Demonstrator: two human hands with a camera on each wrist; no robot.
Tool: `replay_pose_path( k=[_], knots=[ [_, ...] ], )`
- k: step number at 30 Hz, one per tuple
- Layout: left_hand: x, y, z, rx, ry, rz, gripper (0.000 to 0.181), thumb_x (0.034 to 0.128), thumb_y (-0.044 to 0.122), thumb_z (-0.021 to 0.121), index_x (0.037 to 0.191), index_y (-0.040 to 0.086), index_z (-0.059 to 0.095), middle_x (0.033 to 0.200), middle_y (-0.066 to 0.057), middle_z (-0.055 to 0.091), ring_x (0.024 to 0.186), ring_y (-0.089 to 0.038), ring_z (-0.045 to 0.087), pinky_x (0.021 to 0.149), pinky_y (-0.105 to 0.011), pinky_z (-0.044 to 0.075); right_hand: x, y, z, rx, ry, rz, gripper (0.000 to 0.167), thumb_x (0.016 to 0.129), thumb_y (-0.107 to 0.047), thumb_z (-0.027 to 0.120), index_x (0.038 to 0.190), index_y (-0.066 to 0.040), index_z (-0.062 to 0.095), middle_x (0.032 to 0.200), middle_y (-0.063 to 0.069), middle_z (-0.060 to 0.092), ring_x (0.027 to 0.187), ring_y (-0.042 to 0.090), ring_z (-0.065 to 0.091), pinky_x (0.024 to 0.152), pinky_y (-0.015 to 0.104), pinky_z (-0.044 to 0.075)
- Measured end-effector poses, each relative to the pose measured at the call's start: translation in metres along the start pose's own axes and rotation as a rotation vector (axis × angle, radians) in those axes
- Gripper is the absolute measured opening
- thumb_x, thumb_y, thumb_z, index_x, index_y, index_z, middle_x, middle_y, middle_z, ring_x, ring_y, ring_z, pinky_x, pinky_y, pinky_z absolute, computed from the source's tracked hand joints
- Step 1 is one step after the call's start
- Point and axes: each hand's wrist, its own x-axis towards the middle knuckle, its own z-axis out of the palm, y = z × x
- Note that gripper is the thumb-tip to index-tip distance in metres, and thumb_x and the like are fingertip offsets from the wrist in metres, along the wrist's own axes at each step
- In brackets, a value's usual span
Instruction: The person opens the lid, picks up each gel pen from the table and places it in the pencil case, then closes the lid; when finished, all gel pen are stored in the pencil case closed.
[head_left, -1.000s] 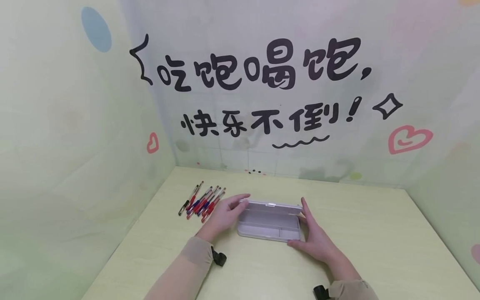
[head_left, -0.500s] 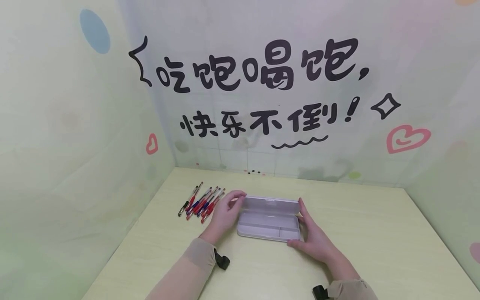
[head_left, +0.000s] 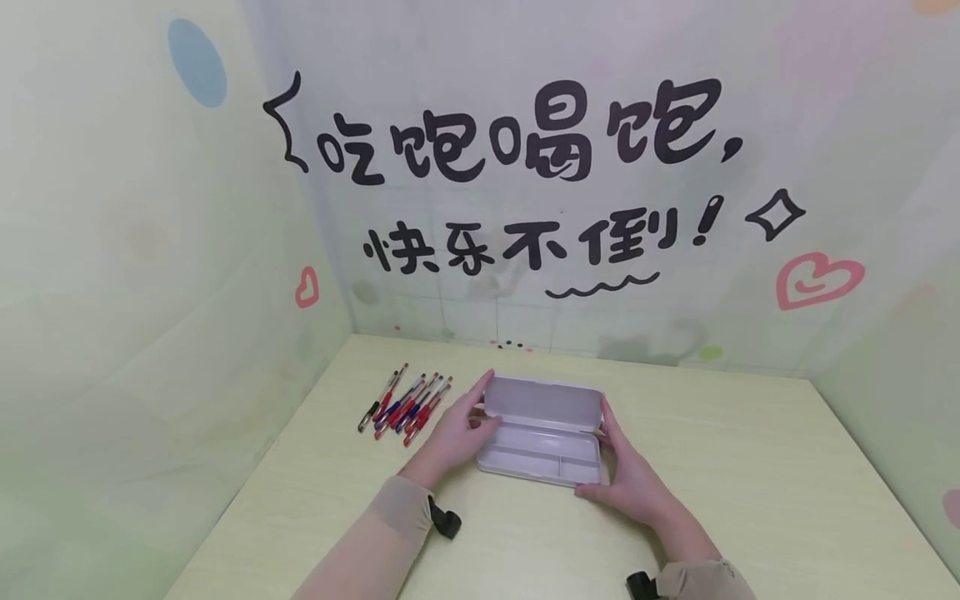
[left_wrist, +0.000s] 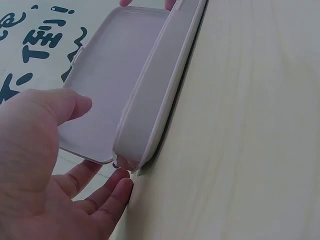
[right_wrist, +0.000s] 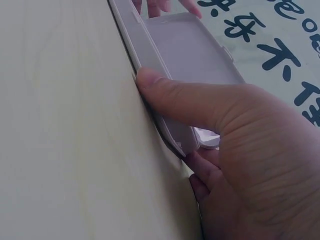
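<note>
A pale lilac pencil case lies on the table with its lid raised. Its tray has a long compartment and smaller sections, with nothing visible in them. My left hand holds the left end of the lid; in the left wrist view the thumb lies over the lid's inner face and the other fingers reach behind. My right hand grips the case's right end. In the right wrist view its thumb presses the front wall, while the other fingers are partly hidden round the end.
Several pens with red, blue and black grips lie in a loose pile left of the case. The pale wooden table meets printed fabric walls at the back and sides.
The lid has swung further up and back with my left hand, from partly raised to nearly upright. The left thumb has moved onto its inner face. My right hand has stayed in place.
</note>
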Motion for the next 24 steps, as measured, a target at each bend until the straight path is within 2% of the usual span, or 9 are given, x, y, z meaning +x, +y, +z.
replay_pose_path(
  k=[3, 9, 13, 18, 21, 24],
  knots=[
    [0.000, -0.004, 0.000, -0.004, -0.030, -0.026, 0.094, 0.1035, 0.033, 0.076, 0.172, 0.055, 0.016, 0.154, -0.017, 0.064, 0.125, -0.027, 0.070, 0.111, -0.047, 0.058, 0.000, -0.001, 0.000, 0.003, -0.003, 0.017, 0.156, 0.071, -0.032, 0.105, 0.178, -0.021, -0.008, 0.172, 0.030, 0.041, 0.152, 0.052, 0.051, 0.126, 0.082, 0.021],
    [-0.001, -0.005, -0.001, 0.016, -0.050, -0.059, 0.099, 0.1003, 0.039, 0.079, 0.172, 0.055, 0.013, 0.153, -0.013, 0.065, 0.123, -0.022, 0.066, 0.113, -0.047, 0.055, 0.000, -0.003, 0.001, 0.040, -0.009, 0.038, 0.158, 0.069, -0.040, 0.106, 0.177, -0.013, -0.006, 0.177, 0.029, 0.032, 0.153, 0.050, 0.050, 0.129, 0.078, 0.019],
    [-0.001, -0.002, -0.002, 0.041, -0.051, -0.047, 0.100, 0.0993, 0.039, 0.080, 0.174, 0.052, 0.014, 0.152, -0.012, 0.066, 0.120, -0.022, 0.066, 0.109, -0.046, 0.056, 0.001, -0.004, 0.001, 0.059, -0.008, 0.045, 0.159, 0.068, -0.037, 0.107, 0.177, -0.013, -0.007, 0.177, 0.030, 0.028, 0.152, 0.051, 0.050, 0.128, 0.079, 0.020],
    [-0.002, 0.000, -0.005, 0.065, -0.054, -0.039, 0.098, 0.1001, 0.040, 0.079, 0.175, 0.048, 0.016, 0.151, -0.012, 0.067, 0.118, -0.021, 0.068, 0.107, -0.044, 0.058, 0.002, -0.002, 0.000, 0.086, -0.010, 0.056, 0.148, 0.077, -0.034, 0.103, 0.178, -0.018, -0.005, 0.178, 0.028, 0.030, 0.152, 0.049, 0.050, 0.126, 0.081, 0.022],
    [-0.003, 0.004, -0.012, 0.069, -0.016, -0.078, 0.091, 0.1021, 0.042, 0.077, 0.173, 0.052, 0.020, 0.153, -0.006, 0.066, 0.117, -0.019, 0.068, 0.104, -0.042, 0.060, 0.002, -0.002, 0.000, 0.087, -0.008, 0.060, 0.147, 0.077, -0.035, 0.102, 0.178, -0.019, -0.004, 0.178, 0.027, 0.029, 0.152, 0.048, 0.051, 0.127, 0.079, 0.022],
    [-0.003, 0.007, -0.029, 0.111, 0.103, -0.131, 0.077, 0.1050, 0.043, 0.073, 0.168, 0.054, 0.031, 0.150, 0.001, 0.067, 0.113, -0.017, 0.069, 0.098, -0.041, 0.062, 0.002, -0.002, 0.001, 0.084, -0.011, 0.059, 0.152, 0.074, -0.035, 0.104, 0.178, -0.019, -0.006, 0.179, 0.028, 0.027, 0.152, 0.047, 0.052, 0.128, 0.077, 0.023]
  ],
)
